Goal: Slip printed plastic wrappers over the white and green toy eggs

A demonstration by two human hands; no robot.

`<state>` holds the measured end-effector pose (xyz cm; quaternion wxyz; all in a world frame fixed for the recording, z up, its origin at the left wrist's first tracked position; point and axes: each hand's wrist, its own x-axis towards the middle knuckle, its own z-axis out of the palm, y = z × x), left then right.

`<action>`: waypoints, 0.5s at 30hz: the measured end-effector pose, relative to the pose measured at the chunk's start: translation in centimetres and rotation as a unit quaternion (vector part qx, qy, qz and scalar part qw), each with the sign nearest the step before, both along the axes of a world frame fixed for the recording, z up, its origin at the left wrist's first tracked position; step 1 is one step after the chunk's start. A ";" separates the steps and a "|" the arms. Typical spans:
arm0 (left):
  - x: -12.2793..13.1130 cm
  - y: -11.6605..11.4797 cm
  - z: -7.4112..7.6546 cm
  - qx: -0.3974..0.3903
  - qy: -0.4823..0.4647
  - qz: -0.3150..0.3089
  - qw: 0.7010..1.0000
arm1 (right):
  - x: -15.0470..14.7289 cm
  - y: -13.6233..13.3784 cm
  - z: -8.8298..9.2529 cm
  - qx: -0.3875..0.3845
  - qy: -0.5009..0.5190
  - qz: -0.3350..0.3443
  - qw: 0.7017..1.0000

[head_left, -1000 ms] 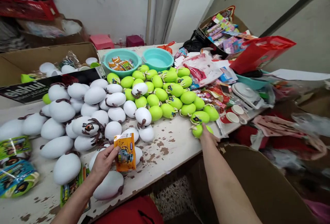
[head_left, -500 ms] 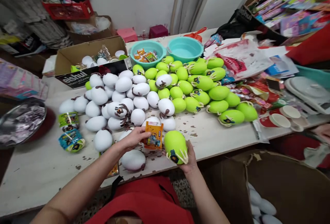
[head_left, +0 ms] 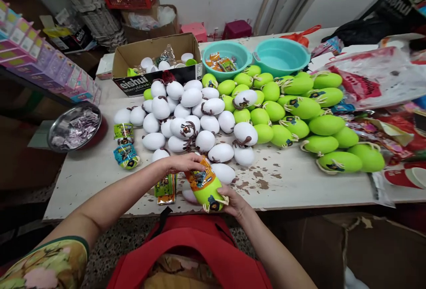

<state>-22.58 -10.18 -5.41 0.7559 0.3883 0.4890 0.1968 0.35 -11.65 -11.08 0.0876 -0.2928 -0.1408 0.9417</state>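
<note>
My left hand [head_left: 187, 164] is closed on an orange printed packet [head_left: 203, 178], which it holds against the upper part of a lime-green toy egg [head_left: 209, 193]. My right hand [head_left: 235, 201] grips this egg from its right side; cream claw-like pieces and a dark blue patch show on its lower end. A white egg [head_left: 222, 173] with brown claws lies just beyond my hands. Left of them, green and orange packets [head_left: 163, 188] lie at the table's front edge. Many white eggs [head_left: 191, 97] and lime-green eggs [head_left: 302, 107] cover the middle of the table [head_left: 109, 191].
Two turquoise basins [head_left: 281, 60] stand at the back, one with packets inside. An open carton [head_left: 155, 43] is left of them. A metal bowl [head_left: 75, 125] of wrapped pieces sits at left, near a green and a blue packaged egg [head_left: 126, 156]. At right are plastic bags [head_left: 369, 74] and a red cup [head_left: 399, 177].
The packet and the green egg, earlier side by side, are now together, packet over the egg's top. The egg has tilted. The view has turned right-to-left, so the table appears shifted rightward.
</note>
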 end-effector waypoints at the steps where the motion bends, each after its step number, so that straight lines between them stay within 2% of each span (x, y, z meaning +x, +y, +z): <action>1: -0.4 -0.4 0.3 0.032 0.008 -0.005 0.999 | -0.7 -0.5 0.0 -0.004 0.011 0.003 1.000; 3: -1.2 -1.3 0.8 0.112 0.017 0.041 0.993 | -1.7 -1.4 -0.1 -0.013 0.036 -0.011 0.999; 5: -2.2 -2.8 0.9 0.193 0.034 0.164 0.967 | -2.6 -2.3 -0.1 -0.016 0.057 -0.042 0.997; 7: -3.0 -4.8 0.7 0.204 0.048 0.295 0.932 | -3.5 -3.2 0.0 -0.009 0.067 -0.071 0.995; 8: -3.2 -5.9 0.4 0.171 0.037 0.324 0.930 | -3.9 -3.7 0.2 -0.002 0.068 -0.081 0.994; 10: -3.3 -8.3 -0.2 0.059 -0.020 0.308 0.949 | -5.0 -4.9 0.6 0.014 0.062 -0.094 0.994; 12: -3.1 -10.5 -0.6 -0.023 -0.082 0.241 0.967 | -6.0 -6.3 1.1 0.025 0.051 -0.108 0.993; 15: -3.2 -12.5 -0.5 -0.029 -0.112 0.215 0.970 | -7.2 -8.2 1.6 0.035 0.028 -0.114 0.993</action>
